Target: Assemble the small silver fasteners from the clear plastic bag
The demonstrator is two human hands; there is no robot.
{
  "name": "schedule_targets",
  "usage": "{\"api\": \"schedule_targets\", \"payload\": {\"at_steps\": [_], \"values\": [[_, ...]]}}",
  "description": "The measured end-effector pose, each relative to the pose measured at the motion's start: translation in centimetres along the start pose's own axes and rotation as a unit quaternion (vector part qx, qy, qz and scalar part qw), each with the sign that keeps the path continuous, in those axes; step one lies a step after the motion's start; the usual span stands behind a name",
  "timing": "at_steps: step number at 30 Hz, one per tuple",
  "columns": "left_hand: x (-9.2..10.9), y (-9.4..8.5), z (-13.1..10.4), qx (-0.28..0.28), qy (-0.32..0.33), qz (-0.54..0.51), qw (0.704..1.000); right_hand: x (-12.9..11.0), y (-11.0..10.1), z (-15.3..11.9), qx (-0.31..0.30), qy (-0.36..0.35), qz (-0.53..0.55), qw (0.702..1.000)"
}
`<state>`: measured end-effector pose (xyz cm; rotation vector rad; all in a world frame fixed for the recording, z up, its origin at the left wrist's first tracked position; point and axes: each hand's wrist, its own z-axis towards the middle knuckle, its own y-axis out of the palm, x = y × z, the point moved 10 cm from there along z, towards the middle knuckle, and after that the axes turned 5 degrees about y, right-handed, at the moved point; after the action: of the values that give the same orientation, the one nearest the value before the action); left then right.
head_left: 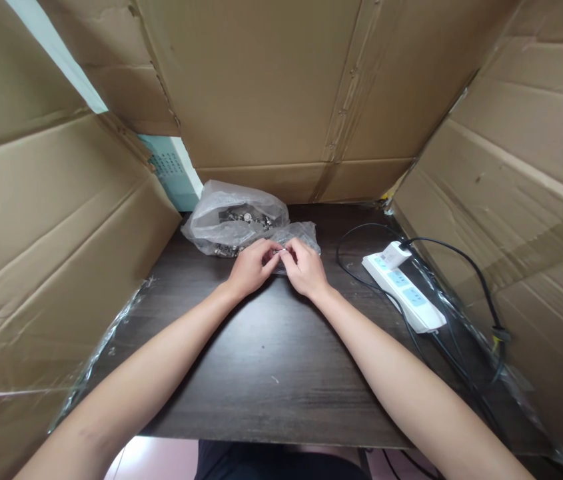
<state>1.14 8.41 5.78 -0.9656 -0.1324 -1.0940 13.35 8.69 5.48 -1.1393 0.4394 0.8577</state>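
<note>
My left hand (255,264) and my right hand (303,265) meet over the dark wooden table, fingertips pinched together. Between them shows a small shiny metal piece (284,251), too small to name; both hands appear to grip it. Just behind my hands lies an open clear plastic bag (216,207) holding many small metal parts (248,218). A second, flatter piece of clear plastic (306,231) lies behind and partly under my right hand.
A white power strip (418,303) with a plugged-in white adapter (392,256) and black cables (471,267) lies at the right. Cardboard walls (271,87) enclose the dark table (256,373) at the back and both sides.
</note>
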Motion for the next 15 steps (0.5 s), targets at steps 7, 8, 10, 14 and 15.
{"api": "schedule_targets", "payload": {"at_steps": [7,8,10,14,15], "values": [[0.13,0.04,0.05,-0.007,-0.001,-0.002,1.000,-0.07,-0.21,0.09,0.011,-0.006,0.014,1.000],[0.17,0.04,0.06,-0.006,0.001,-0.006,1.000,-0.07,-0.25,0.09,0.013,-0.007,0.019,1.000],[0.16,0.05,0.07,-0.003,0.002,-0.016,1.000,-0.04,-0.42,0.08,0.020,-0.008,0.032,0.999],[-0.02,0.02,0.04,0.005,-0.005,-0.033,0.999,0.20,-0.71,0.10,0.033,-0.003,0.057,0.998],[0.04,0.03,0.05,0.005,-0.003,-0.034,0.999,0.27,-0.76,0.12,0.035,-0.002,0.062,0.997]]}}
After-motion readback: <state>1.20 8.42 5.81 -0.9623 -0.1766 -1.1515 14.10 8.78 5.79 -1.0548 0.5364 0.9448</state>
